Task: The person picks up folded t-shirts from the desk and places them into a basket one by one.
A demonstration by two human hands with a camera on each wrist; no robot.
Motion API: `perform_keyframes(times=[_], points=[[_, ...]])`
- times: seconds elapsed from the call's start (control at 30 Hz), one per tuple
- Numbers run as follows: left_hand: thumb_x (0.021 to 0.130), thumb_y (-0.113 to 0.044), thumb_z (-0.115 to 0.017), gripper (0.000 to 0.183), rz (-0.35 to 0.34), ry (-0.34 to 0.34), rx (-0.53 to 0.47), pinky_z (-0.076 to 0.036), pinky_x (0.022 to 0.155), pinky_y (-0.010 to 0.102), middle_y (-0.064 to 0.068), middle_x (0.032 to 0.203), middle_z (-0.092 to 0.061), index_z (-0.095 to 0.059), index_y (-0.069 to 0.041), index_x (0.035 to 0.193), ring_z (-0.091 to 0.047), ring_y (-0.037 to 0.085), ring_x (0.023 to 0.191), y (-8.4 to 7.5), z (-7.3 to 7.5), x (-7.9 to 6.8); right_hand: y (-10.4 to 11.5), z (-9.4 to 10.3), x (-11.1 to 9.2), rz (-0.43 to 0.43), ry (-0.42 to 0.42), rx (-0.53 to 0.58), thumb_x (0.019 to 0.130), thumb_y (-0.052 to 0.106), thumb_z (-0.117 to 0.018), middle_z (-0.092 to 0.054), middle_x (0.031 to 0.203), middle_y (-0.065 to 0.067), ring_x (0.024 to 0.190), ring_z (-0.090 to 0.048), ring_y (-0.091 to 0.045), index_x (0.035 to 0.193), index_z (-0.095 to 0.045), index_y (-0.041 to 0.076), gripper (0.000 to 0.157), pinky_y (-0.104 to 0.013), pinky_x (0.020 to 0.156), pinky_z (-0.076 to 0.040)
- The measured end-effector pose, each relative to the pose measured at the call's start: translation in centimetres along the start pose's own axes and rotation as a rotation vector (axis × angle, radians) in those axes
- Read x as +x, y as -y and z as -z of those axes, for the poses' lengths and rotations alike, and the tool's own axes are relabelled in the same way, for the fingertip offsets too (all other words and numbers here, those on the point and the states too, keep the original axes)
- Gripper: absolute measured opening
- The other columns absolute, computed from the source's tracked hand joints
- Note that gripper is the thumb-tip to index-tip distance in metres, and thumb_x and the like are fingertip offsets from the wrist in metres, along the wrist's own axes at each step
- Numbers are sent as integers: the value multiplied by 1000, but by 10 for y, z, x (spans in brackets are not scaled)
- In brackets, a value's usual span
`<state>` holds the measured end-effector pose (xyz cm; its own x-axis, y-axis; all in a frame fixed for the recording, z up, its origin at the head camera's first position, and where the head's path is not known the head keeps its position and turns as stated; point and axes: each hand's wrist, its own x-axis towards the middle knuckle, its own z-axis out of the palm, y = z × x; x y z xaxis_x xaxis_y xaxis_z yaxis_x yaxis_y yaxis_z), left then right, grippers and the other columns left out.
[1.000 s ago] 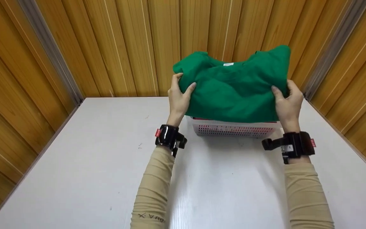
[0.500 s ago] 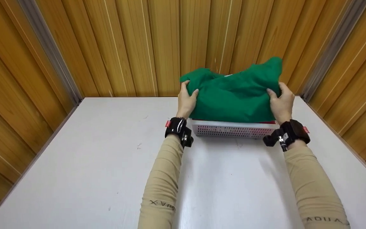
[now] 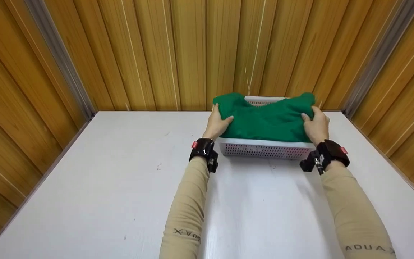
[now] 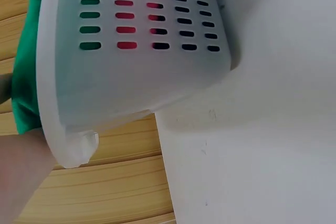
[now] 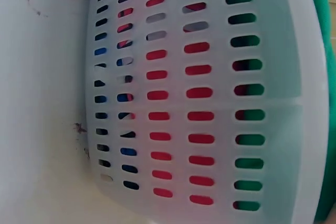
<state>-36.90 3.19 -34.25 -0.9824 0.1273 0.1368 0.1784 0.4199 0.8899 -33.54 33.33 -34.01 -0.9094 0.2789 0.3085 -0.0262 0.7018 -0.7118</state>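
Observation:
A folded green T-shirt point(image 3: 268, 122) lies across the top of a white perforated plastic basket point(image 3: 264, 149), its neckline toward the back. My left hand point(image 3: 217, 123) grips the shirt's left side, thumb on top. On the opposite side my right hand point(image 3: 316, 126) holds the shirt the same way. In the left wrist view green cloth point(image 4: 25, 77) shows along the basket rim, beside part of my hand. Through the slots in the right wrist view I see red cloth point(image 5: 199, 93), with green above it and dark and blue pieces lower down.
The basket stands near the back of a white table point(image 3: 138, 180). Wood-patterned panel walls point(image 3: 156, 54) rise behind and on both sides. Each wrist wears a black strapped camera point(image 3: 204, 151).
Both hands have lowered the green T-shirt from above the basket down onto it, drawing slightly inward. The basket's back rim now shows behind the neckline.

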Motion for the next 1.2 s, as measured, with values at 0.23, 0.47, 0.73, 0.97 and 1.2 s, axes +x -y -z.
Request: perform_keyframes(times=[0.23,0.47,0.73,0.97,1.2], points=[[87,-16,-68,90,-42,92,251,-31,115,42,27,156,-15,-7,-14,154,-29,36,142,-5,-9,-8,3,9,3,-112,221,-113,101,33,-42,-24,148,-36,138,-24,-49,147,-15,-9,68,-59,112,-24],[92,-13,-61,65,-84,70,493,-39,109,38,27,149,-29,-29,-9,149,-46,32,131,-6,-18,-13,1,6,-1,-52,231,-178,97,35,-51,-22,147,-38,137,-24,-51,147,-12,-10,78,-61,112,-23],[91,-15,-62,57,-137,-8,463,-43,105,40,27,144,-34,-39,-10,143,-52,34,125,0,-23,-17,8,1,-8,-104,184,-206,94,23,-53,-24,145,-41,135,-25,-52,146,-13,-13,75,-59,112,-25],[91,-9,-59,41,-202,-110,363,-43,105,41,27,146,-33,-51,-4,131,-49,35,127,4,-17,-33,30,5,-24,-183,198,-240,93,27,-51,-21,139,-43,127,-30,-56,142,-18,-17,73,-62,107,-30],[92,-11,-59,24,-273,-294,331,-51,93,36,16,119,-62,-62,-2,114,-59,29,112,5,3,-56,50,7,-53,-60,76,-250,94,22,-51,-40,129,-36,116,-42,-50,132,-47,-8,49,-59,93,-40]])
